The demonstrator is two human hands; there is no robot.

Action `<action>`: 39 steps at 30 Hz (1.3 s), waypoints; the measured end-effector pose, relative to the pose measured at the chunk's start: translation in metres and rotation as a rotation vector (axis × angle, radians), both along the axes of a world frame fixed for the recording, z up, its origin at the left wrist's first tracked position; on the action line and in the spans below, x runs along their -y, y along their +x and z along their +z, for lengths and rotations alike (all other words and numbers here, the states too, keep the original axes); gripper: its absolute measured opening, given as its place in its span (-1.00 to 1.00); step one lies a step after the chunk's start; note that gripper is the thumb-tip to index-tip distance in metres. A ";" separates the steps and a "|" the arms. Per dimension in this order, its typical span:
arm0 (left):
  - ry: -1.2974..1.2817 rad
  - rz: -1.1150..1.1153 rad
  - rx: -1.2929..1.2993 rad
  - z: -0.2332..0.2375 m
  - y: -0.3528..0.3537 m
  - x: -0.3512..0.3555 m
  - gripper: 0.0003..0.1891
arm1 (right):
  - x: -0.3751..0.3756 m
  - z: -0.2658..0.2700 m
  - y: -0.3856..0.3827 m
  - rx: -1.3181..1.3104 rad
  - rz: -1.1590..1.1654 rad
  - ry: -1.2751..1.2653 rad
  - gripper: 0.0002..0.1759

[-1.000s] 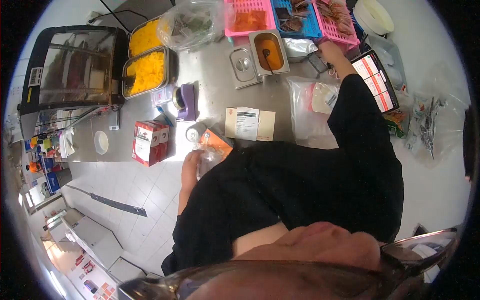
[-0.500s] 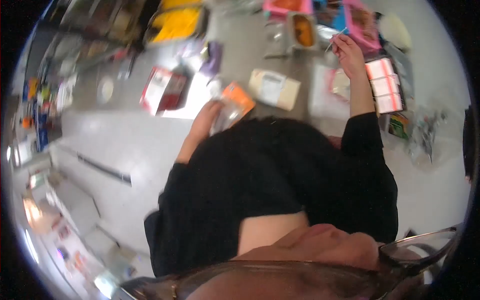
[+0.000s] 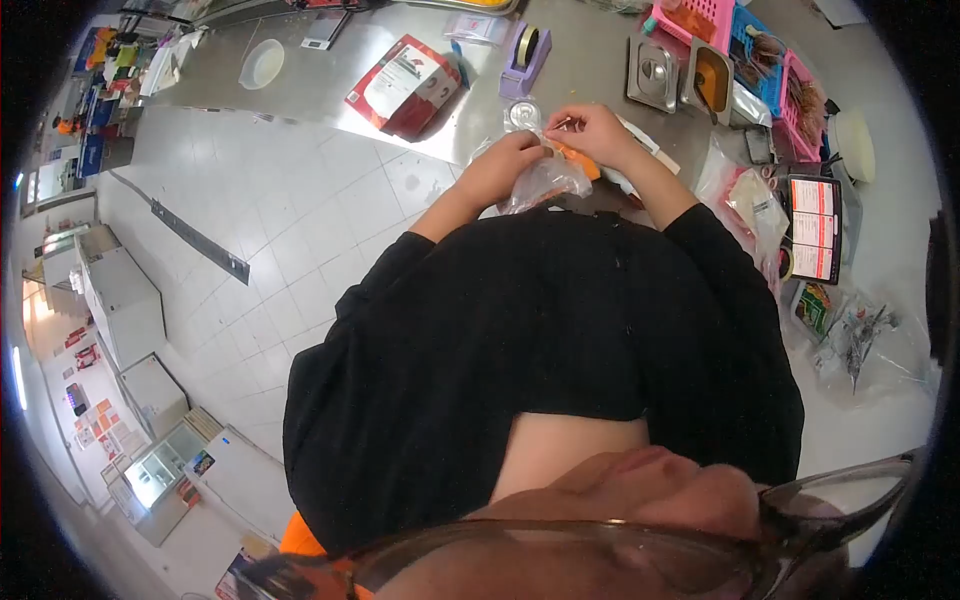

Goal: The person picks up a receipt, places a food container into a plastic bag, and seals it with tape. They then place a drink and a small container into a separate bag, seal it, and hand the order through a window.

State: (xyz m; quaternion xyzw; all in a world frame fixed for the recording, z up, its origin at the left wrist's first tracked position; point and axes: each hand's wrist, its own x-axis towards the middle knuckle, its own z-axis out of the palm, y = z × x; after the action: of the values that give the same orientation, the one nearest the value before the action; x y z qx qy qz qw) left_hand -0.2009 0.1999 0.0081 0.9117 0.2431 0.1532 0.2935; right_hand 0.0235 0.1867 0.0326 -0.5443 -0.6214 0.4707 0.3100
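My left hand (image 3: 500,170) has its fingers closed on a crinkled clear plastic bag (image 3: 550,187) at the table's front edge, close to my body. Against it, my right hand (image 3: 598,135) is pinched at the mouth of the bag. A thin white stick (image 3: 562,124) shows at the right fingertips, mostly covered by them. Orange material (image 3: 578,160) shows at the bag, just under the right hand. Beyond the hands lies a small clear round-topped item (image 3: 522,114), whose kind I cannot make out.
A purple tape dispenser (image 3: 525,62) stands behind the hands, left of lidded metal containers (image 3: 653,75). A red-and-white package (image 3: 408,88) and white bowl (image 3: 263,64) are farther left. Pink baskets (image 3: 690,18), a blue basket (image 3: 757,60) and a black label tray (image 3: 815,228) are right.
My right hand has come down and left from the containers with the stick, meeting my left hand at the bag. My left hand and the bag have shifted right in view. The camera view has swung.
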 end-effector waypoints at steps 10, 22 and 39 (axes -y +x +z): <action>-0.014 -0.038 0.004 -0.003 0.000 -0.007 -0.66 | -0.010 -0.005 0.004 0.097 -0.063 0.118 -0.78; 0.057 0.239 0.023 0.007 0.009 0.013 -0.68 | 0.025 -0.044 -0.002 -0.133 -0.061 -0.088 -0.84; -0.172 0.137 0.107 0.005 0.007 -0.001 -0.68 | 0.025 -0.073 -0.002 0.002 0.025 0.302 -0.82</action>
State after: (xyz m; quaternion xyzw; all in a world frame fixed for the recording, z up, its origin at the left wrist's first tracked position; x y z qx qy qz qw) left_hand -0.1942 0.2009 0.0129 0.8550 0.3013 0.1998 0.3718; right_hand 0.0216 0.1620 -0.0404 -0.4843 -0.6920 0.3751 0.3819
